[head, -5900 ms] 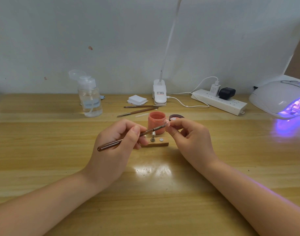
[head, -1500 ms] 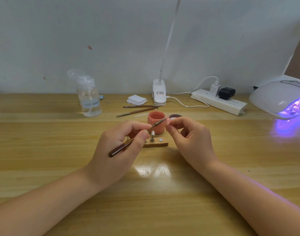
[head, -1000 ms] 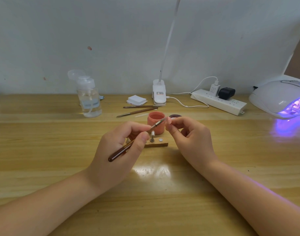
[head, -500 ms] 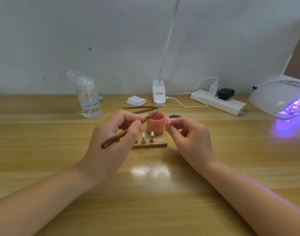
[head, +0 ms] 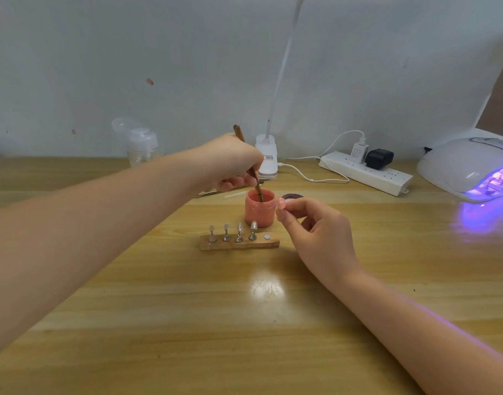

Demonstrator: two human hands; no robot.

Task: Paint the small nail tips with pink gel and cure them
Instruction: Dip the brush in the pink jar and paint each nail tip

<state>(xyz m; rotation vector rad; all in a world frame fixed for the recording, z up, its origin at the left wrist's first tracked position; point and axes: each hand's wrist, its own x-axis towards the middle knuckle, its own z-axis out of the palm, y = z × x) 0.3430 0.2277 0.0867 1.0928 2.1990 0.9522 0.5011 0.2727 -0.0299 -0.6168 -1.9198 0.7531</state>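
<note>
My left hand (head: 233,161) grips a brown brush (head: 257,189) upright, its bristle end dipped into the open pink gel jar (head: 259,212). My right hand (head: 316,226) pinches a small pink nail tip (head: 281,203) between thumb and forefinger, just right of the jar. In front of the jar lies a wooden holder (head: 239,244) carrying several clear nail tips (head: 239,228) on metal stands, with one bare disc at its right end. The white UV lamp (head: 470,166) at the far right glows purple.
The jar's dark lid (head: 292,197) lies behind my right hand. Spare brushes (head: 213,191), a pump bottle (head: 143,149), a clip lamp base (head: 267,161) and a power strip (head: 364,173) with cables line the back of the wooden table (head: 244,323).
My left hand moved the brush away from the nail tip, back and up, and dipped it into the jar. The holder's tips are now uncovered. My right hand stayed put.
</note>
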